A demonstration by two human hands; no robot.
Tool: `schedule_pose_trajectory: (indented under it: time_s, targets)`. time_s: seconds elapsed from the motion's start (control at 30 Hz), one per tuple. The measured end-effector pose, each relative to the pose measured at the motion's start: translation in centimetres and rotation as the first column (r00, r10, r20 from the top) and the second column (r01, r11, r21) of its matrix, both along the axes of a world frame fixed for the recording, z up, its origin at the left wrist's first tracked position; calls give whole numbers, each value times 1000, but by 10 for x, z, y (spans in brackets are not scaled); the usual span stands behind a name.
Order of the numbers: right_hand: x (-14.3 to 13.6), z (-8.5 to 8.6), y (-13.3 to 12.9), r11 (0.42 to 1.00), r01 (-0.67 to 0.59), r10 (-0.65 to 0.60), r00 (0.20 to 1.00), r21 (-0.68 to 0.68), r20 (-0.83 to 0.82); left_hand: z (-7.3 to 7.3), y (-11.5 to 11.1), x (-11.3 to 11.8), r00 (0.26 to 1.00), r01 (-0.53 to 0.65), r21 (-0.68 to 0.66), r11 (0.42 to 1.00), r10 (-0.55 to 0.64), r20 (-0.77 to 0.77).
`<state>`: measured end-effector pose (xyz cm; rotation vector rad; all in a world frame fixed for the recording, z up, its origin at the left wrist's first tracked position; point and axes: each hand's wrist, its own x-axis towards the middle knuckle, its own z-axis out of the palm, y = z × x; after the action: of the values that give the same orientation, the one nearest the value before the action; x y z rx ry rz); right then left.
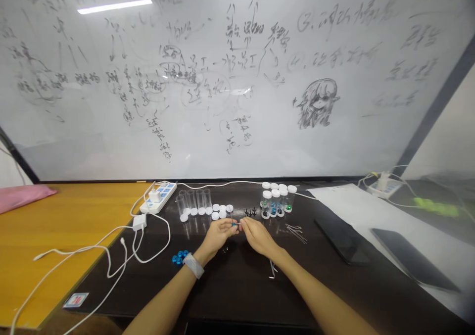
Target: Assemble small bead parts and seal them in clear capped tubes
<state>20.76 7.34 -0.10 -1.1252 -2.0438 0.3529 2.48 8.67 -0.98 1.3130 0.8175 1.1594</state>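
Over the middle of the dark table, my left hand (218, 234) pinches a small blue part (234, 224) with a thin dark piece rising from it. My right hand (256, 234), fingers closed, meets it from the right with a thin silver rod (238, 223) between the fingertips. The rod touches or nearly touches the blue part; its far end is hidden. Just beyond the fingers lie loose white caps (222, 211) and small black parts (250, 212). Several more blue ring-like parts (180, 257) rest beside my left wrist. Bent metal rods (272, 270) lie under my right forearm.
Clear tubes (191, 199) stand at back left, white-capped jars (275, 204) at back right. Thin metal pins (296, 232) lie right of my hand, near a black phone (341, 241) and a grey slab (413, 258). White cables (126, 256) and a power strip (159, 198) lie left.
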Motion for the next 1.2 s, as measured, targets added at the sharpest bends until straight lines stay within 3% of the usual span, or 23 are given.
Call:
schedule_pose_trajectory:
  time_s: [0.17,0.37,0.57,0.8,1.03,1.2]
  targets:
    - [1,1,-2,1000,13,-14,999,18,46,1,0,0,1000,-1,-17,1000,1,8]
    - [-5,-3,3,982,16,-48,985,-190,-164,1,0,1,992,-72,62,995,77,-96]
    - [-5,-4,5,982,13,-41,989,-189,-144,0,0,0,990,-95,45,994,99,-104]
    - [-8,-15,14,945,6,-101,957,-328,-271,2,0,2,985,-103,92,990,114,-129]
    - [-4,-6,7,977,117,-130,990,-181,-63,-7,7,-1,979,-170,58,984,175,-103]
    - [5,-4,4,961,198,-147,958,-196,246,-6,6,-2,984,-176,14,984,176,-13]
